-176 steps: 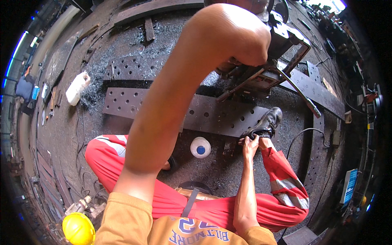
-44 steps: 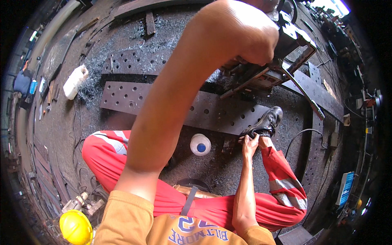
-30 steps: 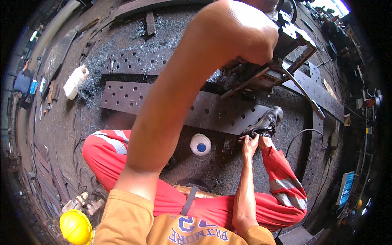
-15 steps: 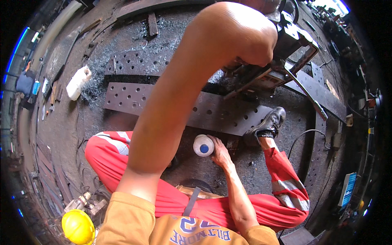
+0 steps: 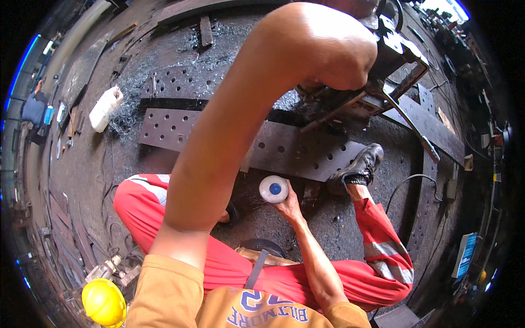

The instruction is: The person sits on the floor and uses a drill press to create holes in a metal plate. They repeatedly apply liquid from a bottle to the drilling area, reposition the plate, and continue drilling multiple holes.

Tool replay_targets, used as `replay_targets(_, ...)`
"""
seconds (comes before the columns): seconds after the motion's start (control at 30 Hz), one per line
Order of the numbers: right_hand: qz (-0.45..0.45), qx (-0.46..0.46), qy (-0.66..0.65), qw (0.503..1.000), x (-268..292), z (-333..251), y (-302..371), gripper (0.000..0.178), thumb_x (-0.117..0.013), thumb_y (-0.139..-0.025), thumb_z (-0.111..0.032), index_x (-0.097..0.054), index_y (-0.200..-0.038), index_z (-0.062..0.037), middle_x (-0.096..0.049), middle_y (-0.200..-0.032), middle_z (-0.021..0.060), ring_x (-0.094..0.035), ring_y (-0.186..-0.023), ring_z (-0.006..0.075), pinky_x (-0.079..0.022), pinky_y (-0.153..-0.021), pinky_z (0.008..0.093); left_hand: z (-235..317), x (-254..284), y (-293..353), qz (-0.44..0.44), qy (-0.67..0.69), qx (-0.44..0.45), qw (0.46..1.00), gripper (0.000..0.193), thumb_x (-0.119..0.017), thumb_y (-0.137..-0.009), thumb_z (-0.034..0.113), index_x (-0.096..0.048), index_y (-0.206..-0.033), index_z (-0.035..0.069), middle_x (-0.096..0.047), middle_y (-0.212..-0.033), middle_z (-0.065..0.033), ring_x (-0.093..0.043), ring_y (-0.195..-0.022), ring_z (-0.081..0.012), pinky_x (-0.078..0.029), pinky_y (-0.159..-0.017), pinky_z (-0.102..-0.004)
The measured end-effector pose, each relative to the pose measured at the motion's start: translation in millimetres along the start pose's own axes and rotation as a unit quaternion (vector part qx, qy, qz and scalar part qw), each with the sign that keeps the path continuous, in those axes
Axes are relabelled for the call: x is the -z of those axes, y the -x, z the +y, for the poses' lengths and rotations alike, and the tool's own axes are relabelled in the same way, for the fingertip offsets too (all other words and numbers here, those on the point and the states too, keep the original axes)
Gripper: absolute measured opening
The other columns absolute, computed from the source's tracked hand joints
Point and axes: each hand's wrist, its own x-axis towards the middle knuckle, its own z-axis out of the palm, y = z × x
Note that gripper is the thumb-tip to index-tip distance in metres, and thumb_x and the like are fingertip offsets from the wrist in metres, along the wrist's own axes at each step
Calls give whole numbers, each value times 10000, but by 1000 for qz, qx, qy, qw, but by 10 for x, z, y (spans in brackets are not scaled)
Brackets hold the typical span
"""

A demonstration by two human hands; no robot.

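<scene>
My right hand (image 5: pixel 289 206) is wrapped round a white bottle (image 5: pixel 267 188) with a round blue cap or spot in its middle, seen end-on. The bottle hangs over the dark floor between my legs, just short of a drilled steel plate (image 5: pixel 295 150). My left arm reaches up across the picture, close to the camera. At its end my left hand (image 5: pixel 344 63) is curled closed beside a metal machine (image 5: pixel 391 52) with a bar handle (image 5: pixel 410 123). Its fingers are turned under and hidden, so what they grip cannot be made out.
A second drilled plate (image 5: pixel 180 82) lies farther off among metal shavings (image 5: pixel 128 112). A white jug (image 5: pixel 105 109) stands at the left. A yellow hard hat (image 5: pixel 104 302) is at the lower left. A cable (image 5: pixel 410 177) loops by my shoe (image 5: pixel 358 167). Another person (image 5: pixel 35 109) is at the far left.
The bottle has shifted slightly away from me, and my right hand has turned to grip it from its near right side. My left arm has moved only a little.
</scene>
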Motion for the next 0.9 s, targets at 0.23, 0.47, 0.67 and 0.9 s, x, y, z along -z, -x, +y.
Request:
replay_targets(0.23, 16, -84, -22, 996, 112, -151, -103, 783, -863, -794, -395, -572, -1390, 21, -674, -1321, 172, -662, -1187, 281, -486, -1052, 396, 40, 23, -1, -18, -8, 11, 1000, 107, -659, -829, 123, -693, -897, 47, -691, -898, -153, -685, -850, -325, -547, -734, -404)
replay_targets(0.47, 54, -207, -170, 962, 97, -155, -136, 767, -739, -897, -551, -592, -1370, 36, -675, -1281, 173, -645, -1171, 284, -469, -1039, 398, 122, 83, -4, -61, -25, 42, 997, 118, -656, -837, 132, -699, -904, 45, -697, -906, -159, -689, -860, -330, -551, -744, -408)
replay_targets(0.67, 76, -237, -206, 947, 124, -215, -129, 748, -746, -907, -549, -630, -1302, 76, -698, -1239, 181, -672, -1123, 266, -506, -986, 385, 161, 128, -53, -88, -35, 64, 993, 129, -653, -845, 140, -705, -911, 43, -703, -913, -164, -693, -869, -335, -555, -752, -412)
replay_targets(0.9, 46, -242, -223, 943, 154, -18, -144, 723, -741, -913, -547, -656, -1260, 80, -729, -1143, 161, -702, -1017, 240, -535, -921, 377, 191, 137, -98, -111, -38, 78, 990, 142, -649, -853, 149, -712, -918, 40, -709, -921, -169, -697, -879, -340, -559, -762, -417)
